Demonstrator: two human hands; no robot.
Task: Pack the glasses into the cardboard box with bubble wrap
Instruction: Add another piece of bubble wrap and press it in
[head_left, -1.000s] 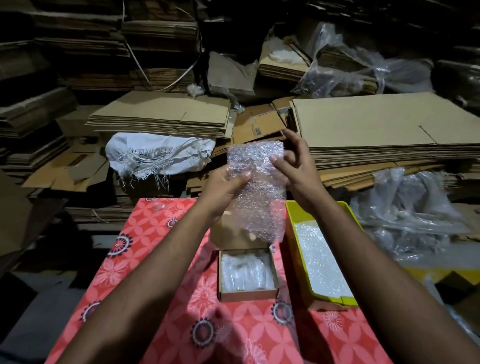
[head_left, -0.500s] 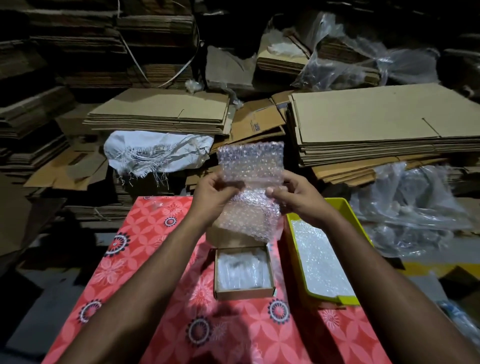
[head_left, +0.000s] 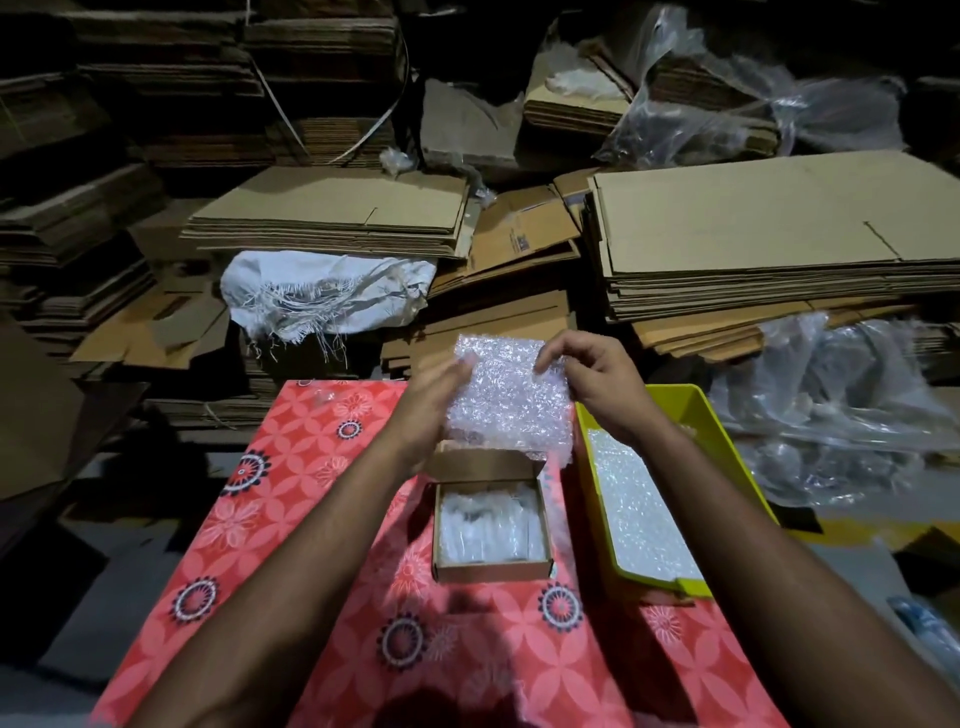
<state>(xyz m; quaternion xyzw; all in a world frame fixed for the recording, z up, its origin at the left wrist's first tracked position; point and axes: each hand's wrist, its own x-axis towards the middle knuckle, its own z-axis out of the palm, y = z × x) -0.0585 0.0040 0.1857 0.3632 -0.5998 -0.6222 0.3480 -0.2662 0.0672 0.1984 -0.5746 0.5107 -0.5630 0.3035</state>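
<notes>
A folded sheet of bubble wrap (head_left: 511, 397) is held above the far end of a small open cardboard box (head_left: 491, 569). My right hand (head_left: 597, 376) pinches the sheet's upper right edge. My left hand (head_left: 431, 410) lies along its left side, blurred, fingers fairly straight against the wrap. The box stands on the red patterned tablecloth (head_left: 291, 519) with its lid flap raised at the back. Something wrapped in clear plastic (head_left: 488, 527) fills it; I cannot make out the glasses themselves.
A yellow bin (head_left: 691, 415) lined with more bubble wrap (head_left: 639, 519) stands right of the box. Stacks of flattened cardboard (head_left: 769, 228), a white woven sack (head_left: 332, 291) and crumpled clear plastic (head_left: 841, 410) lie behind and right of the table.
Both hands have lowered the bubble wrap toward the box and folded it shorter. The left hand has slid down along the sheet's left side.
</notes>
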